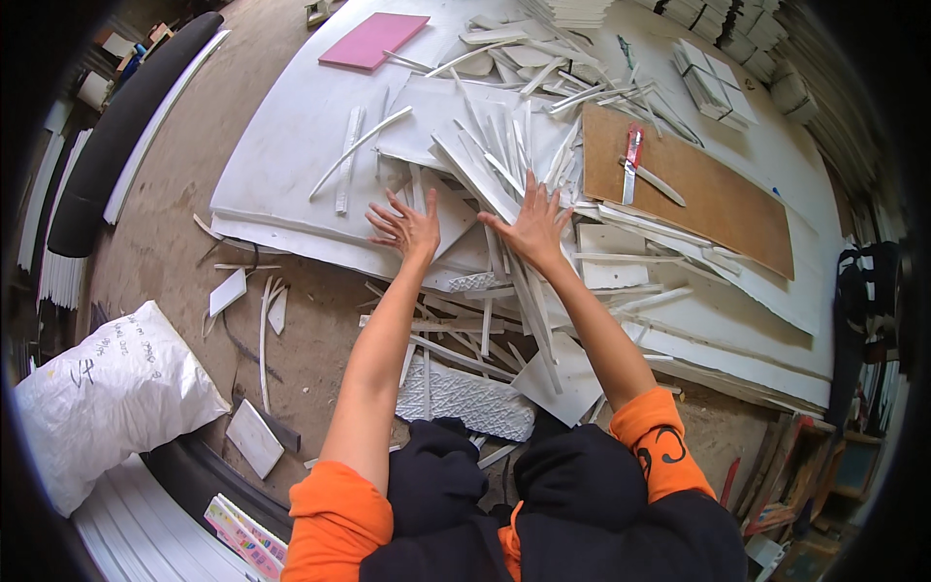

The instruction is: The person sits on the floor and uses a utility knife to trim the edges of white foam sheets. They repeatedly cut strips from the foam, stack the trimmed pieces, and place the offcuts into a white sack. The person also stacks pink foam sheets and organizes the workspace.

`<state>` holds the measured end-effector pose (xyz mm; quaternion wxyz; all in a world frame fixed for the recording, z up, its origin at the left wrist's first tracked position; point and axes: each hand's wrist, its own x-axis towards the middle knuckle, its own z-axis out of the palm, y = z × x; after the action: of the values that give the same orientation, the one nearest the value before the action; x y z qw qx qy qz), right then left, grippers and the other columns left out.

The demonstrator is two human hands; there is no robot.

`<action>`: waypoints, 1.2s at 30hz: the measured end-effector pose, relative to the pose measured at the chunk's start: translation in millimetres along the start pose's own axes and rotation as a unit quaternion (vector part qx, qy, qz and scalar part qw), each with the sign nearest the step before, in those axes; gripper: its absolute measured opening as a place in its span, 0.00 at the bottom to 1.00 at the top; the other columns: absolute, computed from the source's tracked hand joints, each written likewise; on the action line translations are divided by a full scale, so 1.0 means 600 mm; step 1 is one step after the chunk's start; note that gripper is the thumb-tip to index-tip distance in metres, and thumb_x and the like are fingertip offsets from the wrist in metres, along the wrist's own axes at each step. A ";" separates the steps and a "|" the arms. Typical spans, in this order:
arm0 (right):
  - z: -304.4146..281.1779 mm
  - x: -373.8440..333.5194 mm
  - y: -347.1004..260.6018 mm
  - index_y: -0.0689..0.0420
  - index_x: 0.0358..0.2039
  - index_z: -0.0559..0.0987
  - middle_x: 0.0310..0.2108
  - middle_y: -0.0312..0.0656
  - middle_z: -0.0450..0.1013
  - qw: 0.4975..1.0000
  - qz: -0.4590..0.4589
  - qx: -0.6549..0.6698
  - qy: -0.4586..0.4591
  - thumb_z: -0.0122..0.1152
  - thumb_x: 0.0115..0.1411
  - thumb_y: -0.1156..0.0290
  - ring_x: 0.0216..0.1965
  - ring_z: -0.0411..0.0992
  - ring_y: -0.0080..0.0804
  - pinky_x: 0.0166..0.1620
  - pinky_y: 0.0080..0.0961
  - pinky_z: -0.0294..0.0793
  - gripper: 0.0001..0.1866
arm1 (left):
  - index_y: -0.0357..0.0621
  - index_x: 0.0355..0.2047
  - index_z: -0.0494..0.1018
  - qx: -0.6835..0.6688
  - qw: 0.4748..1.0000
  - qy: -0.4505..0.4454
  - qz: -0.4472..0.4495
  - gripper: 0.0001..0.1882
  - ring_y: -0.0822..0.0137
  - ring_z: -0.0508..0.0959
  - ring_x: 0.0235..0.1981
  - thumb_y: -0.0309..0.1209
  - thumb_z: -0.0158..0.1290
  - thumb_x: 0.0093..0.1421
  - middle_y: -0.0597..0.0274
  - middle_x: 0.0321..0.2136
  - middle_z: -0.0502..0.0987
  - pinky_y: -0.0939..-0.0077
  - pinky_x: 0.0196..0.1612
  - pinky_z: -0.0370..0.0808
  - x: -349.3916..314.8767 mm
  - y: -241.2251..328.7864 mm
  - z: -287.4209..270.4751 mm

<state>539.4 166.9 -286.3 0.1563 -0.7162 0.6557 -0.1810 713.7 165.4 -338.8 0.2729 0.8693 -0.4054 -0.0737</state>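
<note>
Both arms reach forward over a large stack of white foam-like sheets [281, 165]. My left hand [407, 229] is open with its fingers spread, beside the near edge of an upper sheet. My right hand [533, 228], also open and spread, is over a bundle of long white offcut strips [480, 179]. Whether either palm presses on the strips, I cannot tell. Some strips hang over the stack's near edge toward the floor. To the right, a brown board [698, 184] carries a red-handled cutter knife [632, 160] with its blade showing.
A pink sheet [373, 41] and a heap of scraps [543, 58] lie farther back. More offcuts and a textured white slab [465, 398] litter the floor by my legs. At left are a full white sack [121, 398] and a long black roll [126, 136].
</note>
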 end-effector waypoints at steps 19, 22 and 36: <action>0.014 -0.047 -0.019 0.38 0.57 0.49 0.57 0.46 0.43 0.997 -0.053 0.026 -0.044 0.68 0.33 0.60 0.53 0.48 0.50 0.45 0.56 0.56 0.51 | 0.45 0.52 0.53 -0.586 0.604 -0.514 -0.165 0.35 0.59 0.71 0.41 0.51 0.50 0.50 0.58 0.46 0.65 0.67 0.43 0.70 -0.031 -0.048 -0.071; 0.008 -0.049 -0.023 0.38 0.56 0.53 0.56 0.46 0.47 0.996 -0.070 0.033 -0.041 0.67 0.33 0.62 0.51 0.50 0.49 0.46 0.51 0.58 0.48 | 0.48 0.52 0.51 -0.618 0.586 -0.497 -0.165 0.33 0.62 0.69 0.43 0.45 0.52 0.50 0.60 0.45 0.64 0.62 0.43 0.69 -0.076 -0.016 -0.079; -0.211 -0.028 -0.185 0.41 0.55 0.57 0.52 0.54 0.53 0.970 -0.118 0.132 -0.166 0.63 0.35 0.68 0.46 0.57 0.55 0.50 0.39 0.60 0.43 | 0.46 0.46 0.61 -0.587 0.697 -0.304 -0.279 0.21 0.72 0.72 0.35 0.37 0.50 0.53 0.64 0.38 0.69 0.78 0.28 0.73 -0.100 0.090 -0.321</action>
<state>577.3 195.5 -124.0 0.3332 -0.7818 0.5017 -0.1616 705.3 261.9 -153.9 0.5569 0.5362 -0.0794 -0.6293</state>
